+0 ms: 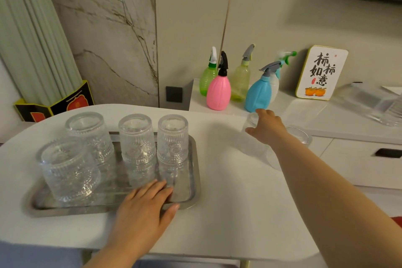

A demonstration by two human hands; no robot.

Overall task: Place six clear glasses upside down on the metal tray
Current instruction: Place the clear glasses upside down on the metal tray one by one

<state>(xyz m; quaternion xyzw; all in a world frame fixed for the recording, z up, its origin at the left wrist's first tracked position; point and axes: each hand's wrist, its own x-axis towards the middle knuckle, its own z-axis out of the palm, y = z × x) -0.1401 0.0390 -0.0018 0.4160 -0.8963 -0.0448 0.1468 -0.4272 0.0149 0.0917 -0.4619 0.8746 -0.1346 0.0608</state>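
A metal tray (pixel 196 172) lies on the white table at the left. Several patterned clear glasses stand upside down on it: one at the front left (pixel 69 169) and a back row (pixel 91 135), (pixel 138 146), (pixel 173 139). My left hand (pixel 143 206) rests flat on the tray's front rim, fingers inside, thumb outside. My right hand (pixel 268 126) reaches out to the right and grips the top of a blurred clear glass (pixel 252 146) standing on the table. Another clear glass (pixel 301 135) stands just behind my right forearm, partly hidden by it.
Several spray bottles, among them a pink one (pixel 218 91) and a blue one (pixel 257 93), stand on the counter behind the glasses. A framed sign (pixel 322 73) leans on the wall. Clear plastic containers (pixel 378 104) sit far right. A drawer front (pixel 359 161) lies below the counter.
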